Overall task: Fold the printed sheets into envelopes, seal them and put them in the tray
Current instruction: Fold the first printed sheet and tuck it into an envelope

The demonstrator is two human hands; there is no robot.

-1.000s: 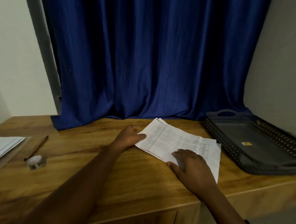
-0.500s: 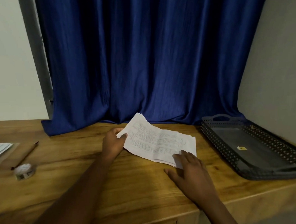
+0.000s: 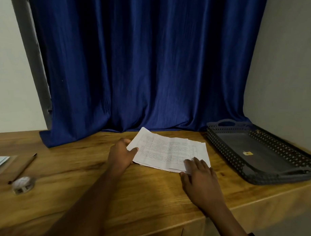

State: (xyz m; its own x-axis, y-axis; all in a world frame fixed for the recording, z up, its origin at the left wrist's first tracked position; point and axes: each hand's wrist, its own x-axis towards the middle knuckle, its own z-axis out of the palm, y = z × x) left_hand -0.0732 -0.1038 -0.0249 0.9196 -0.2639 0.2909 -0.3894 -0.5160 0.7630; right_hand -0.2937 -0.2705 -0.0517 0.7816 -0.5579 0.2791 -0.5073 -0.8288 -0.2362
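the printed sheets [image 3: 170, 151] lie in a small stack on the wooden desk [image 3: 83, 182], between the two hands and just left of the dark perforated tray [image 3: 255, 180], which holds only a small yellow scrap [image 3: 247, 153]. the left hand [image 3: 121, 154] pinches the stack's left edge, thumb on top. the right hand [image 3: 199, 174] rests open, fingertips pressing the near right corner; whether it grips a sheet cannot be told. judged from this, folding has not begun. the next move calls for parting one sheet. a tape roll [image 3: 23, 184] and pencil [image 3: 23, 168] wait far left.
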